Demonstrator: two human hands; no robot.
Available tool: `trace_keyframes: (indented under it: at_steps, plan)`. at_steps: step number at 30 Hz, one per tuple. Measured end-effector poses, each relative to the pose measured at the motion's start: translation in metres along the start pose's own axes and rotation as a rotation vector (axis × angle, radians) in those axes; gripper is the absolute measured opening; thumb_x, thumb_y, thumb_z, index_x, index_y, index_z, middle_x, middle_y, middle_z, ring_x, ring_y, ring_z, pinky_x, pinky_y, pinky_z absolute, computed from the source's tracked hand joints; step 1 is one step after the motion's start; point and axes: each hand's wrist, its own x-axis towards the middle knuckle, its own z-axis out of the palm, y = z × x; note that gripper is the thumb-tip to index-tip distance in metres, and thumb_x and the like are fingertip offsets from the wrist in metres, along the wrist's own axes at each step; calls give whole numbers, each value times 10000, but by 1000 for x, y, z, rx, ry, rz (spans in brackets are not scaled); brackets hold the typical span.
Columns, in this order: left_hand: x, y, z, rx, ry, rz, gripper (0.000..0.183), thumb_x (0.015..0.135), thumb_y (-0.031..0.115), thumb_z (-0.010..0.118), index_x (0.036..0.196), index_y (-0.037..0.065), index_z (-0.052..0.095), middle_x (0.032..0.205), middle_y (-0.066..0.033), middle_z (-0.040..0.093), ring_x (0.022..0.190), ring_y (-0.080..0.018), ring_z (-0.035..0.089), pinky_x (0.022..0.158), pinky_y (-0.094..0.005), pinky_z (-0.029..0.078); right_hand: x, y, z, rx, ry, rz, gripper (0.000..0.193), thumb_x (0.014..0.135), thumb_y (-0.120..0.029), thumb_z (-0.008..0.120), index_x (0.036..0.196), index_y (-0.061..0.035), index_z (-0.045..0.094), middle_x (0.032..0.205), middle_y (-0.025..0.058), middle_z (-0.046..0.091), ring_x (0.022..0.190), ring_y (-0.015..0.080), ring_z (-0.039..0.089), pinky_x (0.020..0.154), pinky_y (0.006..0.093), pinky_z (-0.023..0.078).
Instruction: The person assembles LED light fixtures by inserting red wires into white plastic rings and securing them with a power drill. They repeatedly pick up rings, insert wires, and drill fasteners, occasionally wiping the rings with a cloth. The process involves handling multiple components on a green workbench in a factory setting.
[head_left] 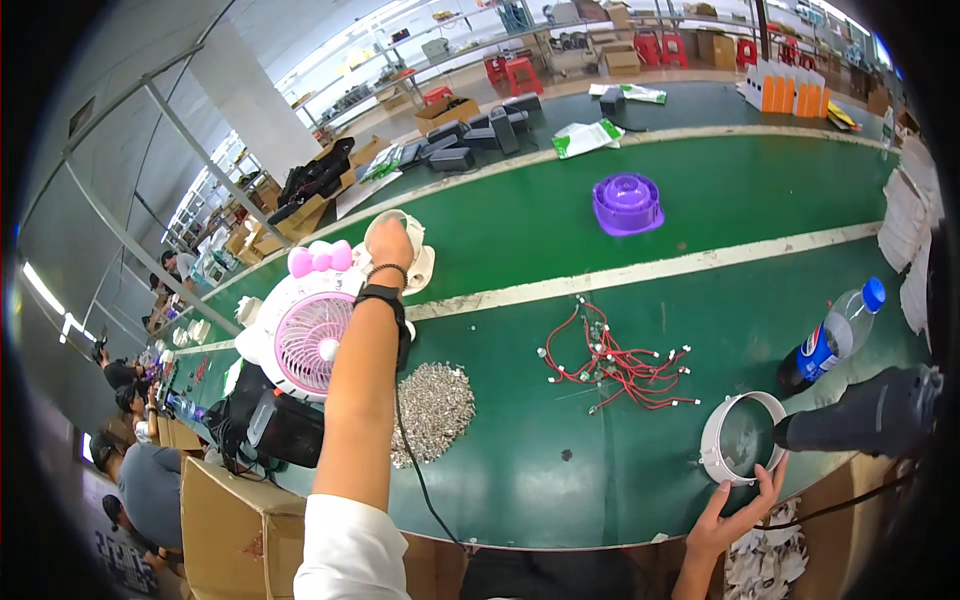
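My left arm stretches over the bench, and my left hand point(389, 243) is closed on a cream round plastic part point(402, 217) beside other cream pieces; its fingertips are hidden. Just left of that forearm is a white fan point(290, 340) with a pink grille and a pink bow. At the near right edge, my right hand point(735, 512) grips the near rim of a white plastic ring point(712, 440) with its fingers. The tip of a black power screwdriver point(860, 415) reaches the ring's right side. Red wire leads point(625, 370) with white connectors lie between my arms.
A pile of small metal screws point(432, 412) lies beside my left forearm, near a black device point(285, 428). A cola bottle point(830, 340) stands behind the screwdriver. Across the green belt point(520, 230) sits a purple plastic base point(628, 204). A cardboard box point(215, 515) stands below left; people sit further left.
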Motion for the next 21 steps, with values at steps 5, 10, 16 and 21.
trace_keyframes:
  at_steps: [5,10,16,21]
  plan:
    - [-10,27,-22,-18,-180,-114,236,989,144,618,1178,47,721,1251,-258,702,1159,-452,703,943,-527,595,-4,12,6,-19,48,-21,493,966,-60,578,1435,63,489,1629,262,406,1480,422,408,1240,523,257]
    - [-8,42,-25,28,-215,-118,239,993,132,606,1184,38,715,1249,-255,705,1169,-446,701,950,-521,598,3,13,5,135,41,-76,455,964,-44,573,1400,47,478,1652,278,373,1481,410,417,1224,499,317]
    - [-8,47,-28,4,-239,-54,244,979,111,610,1183,30,717,1251,-260,707,1171,-442,701,958,-514,597,6,5,1,16,7,-76,450,929,-7,582,1365,29,475,1650,301,363,1503,448,398,1250,544,278]
    - [0,45,-25,-27,-302,-30,254,960,116,643,1182,29,729,1260,-271,711,1188,-438,697,978,-508,590,5,3,3,43,26,-74,445,933,-1,562,1367,38,474,1649,312,356,1496,451,401,1245,547,278]
